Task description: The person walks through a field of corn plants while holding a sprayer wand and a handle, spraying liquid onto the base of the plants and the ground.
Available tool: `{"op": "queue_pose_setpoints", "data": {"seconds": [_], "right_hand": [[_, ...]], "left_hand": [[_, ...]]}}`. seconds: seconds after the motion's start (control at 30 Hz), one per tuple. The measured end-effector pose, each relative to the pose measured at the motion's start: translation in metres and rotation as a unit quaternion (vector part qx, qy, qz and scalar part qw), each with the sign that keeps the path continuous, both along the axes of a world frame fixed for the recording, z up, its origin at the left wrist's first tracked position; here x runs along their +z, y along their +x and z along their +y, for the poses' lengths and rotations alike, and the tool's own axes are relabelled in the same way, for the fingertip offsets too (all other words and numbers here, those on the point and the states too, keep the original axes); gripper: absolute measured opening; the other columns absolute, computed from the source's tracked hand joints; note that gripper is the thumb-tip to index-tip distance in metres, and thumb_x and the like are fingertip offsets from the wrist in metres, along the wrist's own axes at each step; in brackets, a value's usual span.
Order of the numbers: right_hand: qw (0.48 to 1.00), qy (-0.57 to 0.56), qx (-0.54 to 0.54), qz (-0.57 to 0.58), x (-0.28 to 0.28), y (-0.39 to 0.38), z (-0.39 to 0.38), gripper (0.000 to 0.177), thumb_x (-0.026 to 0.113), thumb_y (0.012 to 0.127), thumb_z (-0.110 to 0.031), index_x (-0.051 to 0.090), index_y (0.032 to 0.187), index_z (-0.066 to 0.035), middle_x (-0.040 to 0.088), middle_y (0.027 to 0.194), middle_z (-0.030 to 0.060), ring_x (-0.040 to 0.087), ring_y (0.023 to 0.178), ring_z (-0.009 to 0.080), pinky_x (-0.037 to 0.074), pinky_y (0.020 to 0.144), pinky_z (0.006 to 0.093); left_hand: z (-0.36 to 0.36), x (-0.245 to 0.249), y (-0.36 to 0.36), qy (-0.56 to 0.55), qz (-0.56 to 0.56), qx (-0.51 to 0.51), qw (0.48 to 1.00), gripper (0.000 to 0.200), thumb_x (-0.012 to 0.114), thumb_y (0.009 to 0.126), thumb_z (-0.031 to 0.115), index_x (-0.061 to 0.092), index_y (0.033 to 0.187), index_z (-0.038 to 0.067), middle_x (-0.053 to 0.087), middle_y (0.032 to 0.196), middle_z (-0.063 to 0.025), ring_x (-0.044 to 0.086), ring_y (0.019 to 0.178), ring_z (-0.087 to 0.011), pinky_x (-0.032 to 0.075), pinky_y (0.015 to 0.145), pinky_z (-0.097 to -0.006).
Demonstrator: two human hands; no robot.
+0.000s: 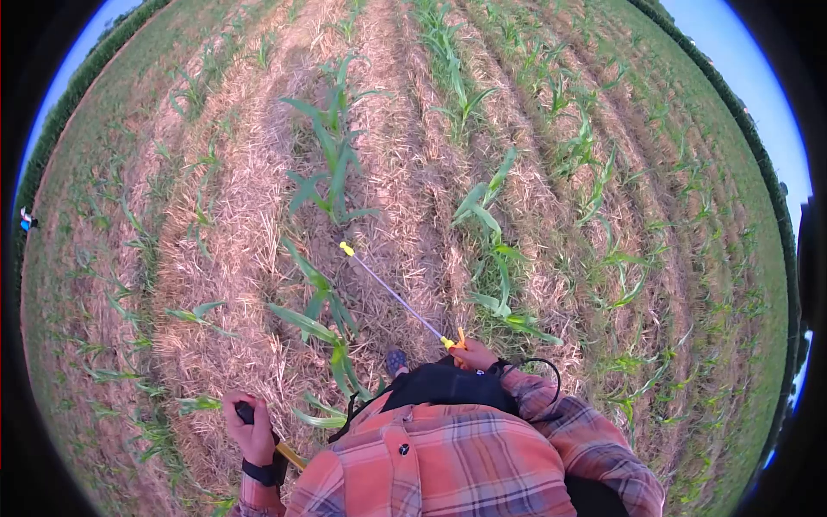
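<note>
My right hand (pixel 475 354) is wrapped around the yellow handle of a spray wand (pixel 394 295). The wand's thin metal tube slants forward and left to a yellow nozzle (pixel 346 249), which hangs over the soil just below a young corn plant (pixel 332 164). A black hose (pixel 551 372) loops beside my right wrist. At the lower left, my left hand (pixel 250 438) closes around the black grip (pixel 245 413) of a lever; a yellow bar (pixel 291 457) shows behind that wrist. More corn leaves (pixel 320 297) stand between my left hand and the wand.
Rows of young corn (pixel 491 215) run away from me on both sides, with dry straw (pixel 224 284) covering the ground between them. One of my shoes (pixel 396 361) shows ahead of my body. Far left, a person (pixel 26 222) stands near the field edge.
</note>
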State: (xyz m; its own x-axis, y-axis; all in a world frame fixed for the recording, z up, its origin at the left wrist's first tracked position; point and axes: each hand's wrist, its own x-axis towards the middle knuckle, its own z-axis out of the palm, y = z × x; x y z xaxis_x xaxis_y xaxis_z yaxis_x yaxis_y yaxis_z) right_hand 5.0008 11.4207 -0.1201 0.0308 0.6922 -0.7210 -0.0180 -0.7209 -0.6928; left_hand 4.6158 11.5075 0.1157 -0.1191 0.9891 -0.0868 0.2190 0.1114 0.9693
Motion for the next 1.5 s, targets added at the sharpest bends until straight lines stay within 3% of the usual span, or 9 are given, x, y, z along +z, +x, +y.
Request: {"op": "queue_pose_setpoints", "data": {"seconds": [0.1, 0.23, 0.37, 0.53, 0.87, 1.13, 1.2, 1.3, 1.5], "right_hand": [[0.999, 0.014, 0.035, 0.014, -0.004, 0.004, 0.02, 0.029, 0.055, 0.074, -0.033, 0.048, 0.079, -0.005, 0.051, 0.058, 0.0011, 0.046, 0.046, 0.0076, 0.037, 0.043, 0.0209], [0.999, 0.014, 0.05, 0.004, -0.02, 0.019, 0.057, 0.028, 0.054, 0.074, -0.032, 0.049, 0.079, -0.004, 0.053, 0.059, 0.0013, 0.048, 0.049, 0.0089, 0.038, 0.046, 0.0218], [0.999, 0.039, 0.027, -0.022, -0.05, 0.053, 0.104, 0.029, 0.053, 0.075, -0.032, 0.051, 0.077, -0.004, 0.053, 0.058, 0.001, 0.047, 0.046, 0.0083, 0.036, 0.041, 0.0206], [0.992, 0.005, -0.122, 0.007, -0.052, 0.12, 0.156, 0.026, 0.051, 0.076, -0.029, 0.049, 0.081, -0.004, 0.052, 0.058, 0.0032, 0.046, 0.043, 0.0088, 0.035, 0.038, 0.0208], [0.919, 0.002, -0.394, 0.005, -0.036, 0.251, 0.196, 0.022, 0.051, 0.077, -0.023, 0.045, 0.084, -0.004, 0.05, 0.054, 0.0072, 0.039, 0.034, 0.0103, 0.03, 0.031, 0.0221], [0.89, 0.016, -0.451, -0.063, -0.045, 0.289, 0.242, 0.026, 0.049, 0.075, -0.028, 0.046, 0.067, -0.004, 0.046, 0.051, 0.0048, 0.04, 0.036, 0.0121, 0.032, 0.033, 0.0249], [0.886, 0.006, -0.463, -0.031, -0.039, 0.286, 0.266, 0.022, 0.051, 0.076, -0.025, 0.045, 0.078, -0.005, 0.048, 0.053, 0.0078, 0.039, 0.033, 0.0127, 0.031, 0.03, 0.0249], [0.904, -0.016, -0.417, -0.097, -0.037, 0.275, 0.311, 0.023, 0.052, 0.075, -0.026, 0.045, 0.08, -0.005, 0.048, 0.053, 0.0077, 0.039, 0.033, 0.013, 0.031, 0.029, 0.0249], [0.94, -0.04, -0.333, -0.057, -0.015, 0.235, 0.412, 0.02, 0.049, 0.076, -0.024, 0.045, 0.083, -0.006, 0.049, 0.056, 0.0062, 0.039, 0.035, 0.0114, 0.031, 0.031, 0.0239]], "left_hand": [[0.018, -0.005, 0.002, 0.03, 0.001, 0.012, 0.999, 0.016, 0.049, 0.069, -0.005, 0.041, 0.077, 0.006, 0.04, 0.067, 0.0001, 0.036, 0.054, -0.0063, 0.031, 0.048, -0.0196], [0.083, -0.088, 0.047, 0.058, 0.115, -0.052, 0.99, 0.011, 0.049, 0.071, -0.001, 0.042, 0.077, 0.005, 0.038, 0.065, 0.0021, 0.034, 0.054, -0.0047, 0.029, 0.048, -0.0183], [0.13, -0.114, 0.096, 0.057, 0.121, -0.057, 0.989, 0.011, 0.049, 0.069, -0.001, 0.044, 0.077, 0.006, 0.041, 0.063, 0.0009, 0.037, 0.054, -0.0065, 0.031, 0.05, -0.0202], [0.196, -0.094, 0.153, 0.045, 0.198, -0.055, 0.978, 0.012, 0.05, 0.068, -0.001, 0.045, 0.077, 0.006, 0.041, 0.06, -0.0005, 0.037, 0.051, -0.0074, 0.032, 0.047, -0.022], [0.275, -0.082, 0.221, 0.123, 0.172, -0.062, 0.975, 0.012, 0.05, 0.069, -0.002, 0.044, 0.077, 0.006, 0.041, 0.063, 0.0009, 0.035, 0.054, -0.0065, 0.031, 0.049, -0.0201], [0.338, -0.052, 0.237, 0.04, 0.182, -0.079, 0.979, 0.022, 0.055, 0.068, 0.001, 0.041, 0.084, 0.007, 0.038, 0.057, 0.002, 0.036, 0.05, -0.0059, 0.03, 0.045, -0.0211], [0.367, -0.055, 0.24, 0.043, 0.209, -0.082, 0.974, 0.024, 0.056, 0.067, 0.002, 0.041, 0.085, 0.008, 0.038, 0.056, 0.0022, 0.036, 0.049, -0.006, 0.03, 0.045, -0.0213], [0.405, -0.056, 0.243, 0.056, 0.186, -0.056, 0.979, 0.023, 0.056, 0.067, 0.002, 0.041, 0.084, 0.008, 0.036, 0.054, 0.0023, 0.036, 0.049, -0.0064, 0.03, 0.044, -0.0218], [0.476, -0.076, 0.221, 0.037, 0.162, -0.024, 0.986, 0.014, 0.051, 0.068, 0.0, 0.043, 0.079, 0.006, 0.039, 0.061, -0.0006, 0.037, 0.054, -0.0084, 0.032, 0.05, -0.0221]]}}
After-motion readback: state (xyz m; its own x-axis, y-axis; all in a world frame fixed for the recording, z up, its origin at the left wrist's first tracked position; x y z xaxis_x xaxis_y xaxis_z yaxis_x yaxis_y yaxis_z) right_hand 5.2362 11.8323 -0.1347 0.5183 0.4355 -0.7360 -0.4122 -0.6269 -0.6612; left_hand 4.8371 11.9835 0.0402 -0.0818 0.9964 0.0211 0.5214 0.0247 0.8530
